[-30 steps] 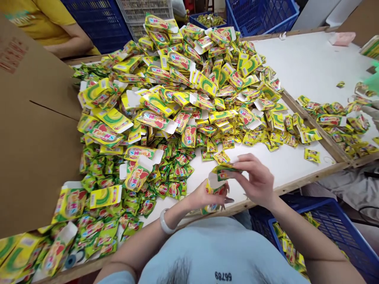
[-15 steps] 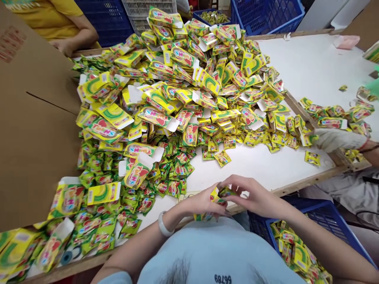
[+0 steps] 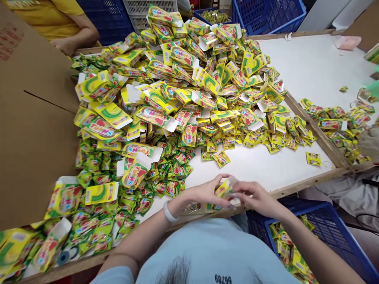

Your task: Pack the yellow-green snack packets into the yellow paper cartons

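Close to my body, at the table's front edge, my left hand (image 3: 209,192) is wrapped round a small yellow and green box (image 3: 224,188) with a white flap at its upper right. The fingers of my right hand (image 3: 251,195) press on the flap end of that same box. Under my left hand another piece of yellow-green packaging (image 3: 213,206) shows in part. Left of my hands lie green sachets (image 3: 174,187) and boxes with open white flaps (image 3: 136,173).
A large heap of boxes (image 3: 183,94) covers the table's middle. A cardboard carton (image 3: 35,130) stands at the left, a blue crate (image 3: 334,225) below right. Wooden strips (image 3: 319,138) edge the tabletop. Another person's arm (image 3: 79,33) is at the upper left, a gloved hand (image 3: 368,140) at the far right.
The dark green sachet between my hands no longer shows; my right fingers are now at the box's flap. The other person's gloved hand has moved right, away from the wooden divider.
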